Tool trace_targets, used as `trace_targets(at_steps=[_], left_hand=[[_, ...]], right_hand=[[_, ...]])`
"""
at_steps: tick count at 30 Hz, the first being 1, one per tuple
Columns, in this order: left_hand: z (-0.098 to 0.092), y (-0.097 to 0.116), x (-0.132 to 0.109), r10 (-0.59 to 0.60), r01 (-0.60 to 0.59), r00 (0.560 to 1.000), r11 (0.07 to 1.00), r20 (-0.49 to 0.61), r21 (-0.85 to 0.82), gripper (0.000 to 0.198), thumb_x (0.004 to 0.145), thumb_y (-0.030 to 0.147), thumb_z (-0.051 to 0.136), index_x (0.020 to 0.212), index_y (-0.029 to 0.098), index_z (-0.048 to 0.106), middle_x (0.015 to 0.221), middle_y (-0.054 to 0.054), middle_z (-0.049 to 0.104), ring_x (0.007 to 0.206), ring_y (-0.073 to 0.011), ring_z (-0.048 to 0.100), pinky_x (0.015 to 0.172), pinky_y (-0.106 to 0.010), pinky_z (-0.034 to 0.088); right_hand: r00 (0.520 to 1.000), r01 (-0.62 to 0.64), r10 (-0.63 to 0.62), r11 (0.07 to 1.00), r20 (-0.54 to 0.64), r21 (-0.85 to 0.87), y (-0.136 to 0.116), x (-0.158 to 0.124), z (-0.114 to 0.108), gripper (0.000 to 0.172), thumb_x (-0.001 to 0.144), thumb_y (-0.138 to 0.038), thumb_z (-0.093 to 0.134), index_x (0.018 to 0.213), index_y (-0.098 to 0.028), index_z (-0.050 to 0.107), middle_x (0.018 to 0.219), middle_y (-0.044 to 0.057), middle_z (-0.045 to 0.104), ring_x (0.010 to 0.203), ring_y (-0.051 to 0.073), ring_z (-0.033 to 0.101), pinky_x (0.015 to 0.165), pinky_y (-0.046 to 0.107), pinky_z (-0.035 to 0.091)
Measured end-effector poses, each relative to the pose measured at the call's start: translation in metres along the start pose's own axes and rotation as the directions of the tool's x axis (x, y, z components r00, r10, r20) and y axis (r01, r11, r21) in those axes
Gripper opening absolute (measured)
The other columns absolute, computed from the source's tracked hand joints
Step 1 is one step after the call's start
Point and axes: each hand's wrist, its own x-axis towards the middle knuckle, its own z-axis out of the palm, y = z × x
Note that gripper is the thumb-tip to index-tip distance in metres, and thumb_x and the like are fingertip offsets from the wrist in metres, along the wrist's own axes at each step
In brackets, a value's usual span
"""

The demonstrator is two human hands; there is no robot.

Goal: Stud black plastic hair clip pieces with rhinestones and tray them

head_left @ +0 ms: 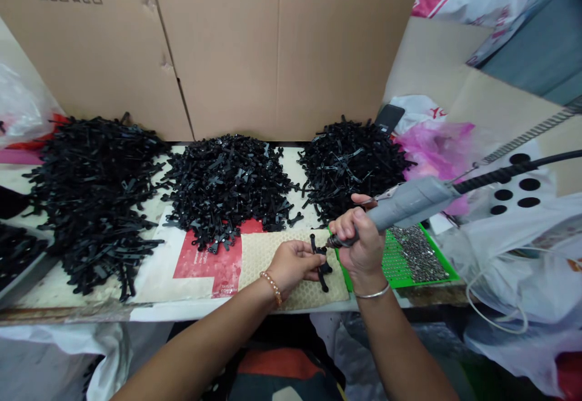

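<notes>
My left hand (296, 262) pinches a small black plastic part (322, 276) between thumb and fingers, over a beige honeycomb-textured mat (261, 255). Wrapped around a grey electric screwdriver (400, 204) is my right hand (361, 243). The driver tilts down to the left, and its tip meets or nearly meets the black part; I cannot tell whether a screw sits there. Just right of the mat, partly behind my right hand, lies a green tray (391, 267) with many small metal screws (421, 252).
Three heaps of black parts stand along the table: left (95, 188), middle (227, 182) and right (352, 164). A large cardboard sheet (273, 49) rises behind them. The driver's black cable (513, 170) and a coiled spring (531, 131) run up right. Pink plastic (436, 146) lies behind the driver.
</notes>
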Motion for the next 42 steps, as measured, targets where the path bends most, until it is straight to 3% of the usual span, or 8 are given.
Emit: trace_targets(at_steps=[8,17,33,42], left_hand=[[-0.0001,-0.0006,0.0001,0.001,-0.001,1.0,1.0,-0.001,-0.001,0.023,0.062,0.008,0.079,0.066,0.011,0.057,0.056,0.0,0.062,0.05,-0.0103,0.061,0.049,-0.02,0.052],[0.0034,0.0048,-0.005,-0.011,0.012,1.0,1.0,-0.018,0.023,0.017,0.07,-0.001,0.069,0.066,0.01,0.057,0.054,0.001,0.061,0.048,-0.0082,0.06,0.047,-0.017,0.052],[0.0014,0.0017,-0.0028,0.011,-0.011,1.0,0.999,0.0,0.031,0.024,0.063,0.01,0.08,0.065,0.011,0.055,0.055,0.001,0.061,0.049,-0.009,0.059,0.05,-0.019,0.051],[0.0006,0.0002,-0.0015,0.01,-0.01,1.0,0.999,-0.008,0.036,0.023,0.063,0.009,0.08,0.066,0.011,0.057,0.055,0.001,0.06,0.049,-0.0088,0.059,0.048,-0.019,0.051]], right_hand=[[1.0,0.013,-0.013,1.0,0.0,-0.018,0.0009,-0.0005,0.0013,0.023,0.077,-0.03,0.064,0.097,-0.022,0.054,0.046,-0.011,0.036,0.039,0.007,0.033,0.046,0.021,0.038],[0.999,0.045,-0.045,0.998,0.009,-0.045,0.003,-0.0013,0.0002,0.021,0.079,-0.03,0.063,0.096,-0.022,0.054,0.047,-0.01,0.036,0.039,0.008,0.033,0.046,0.021,0.038],[0.999,0.038,-0.037,0.997,0.014,-0.066,0.0043,-0.0051,0.0022,0.023,0.077,-0.029,0.063,0.097,-0.022,0.053,0.046,-0.011,0.036,0.039,0.007,0.033,0.046,0.022,0.038],[0.999,0.052,-0.053,0.986,-0.002,-0.157,0.0021,-0.0035,0.004,0.02,0.078,-0.04,0.067,0.092,-0.03,0.057,0.047,-0.008,0.032,0.039,0.012,0.03,0.044,0.03,0.036]])
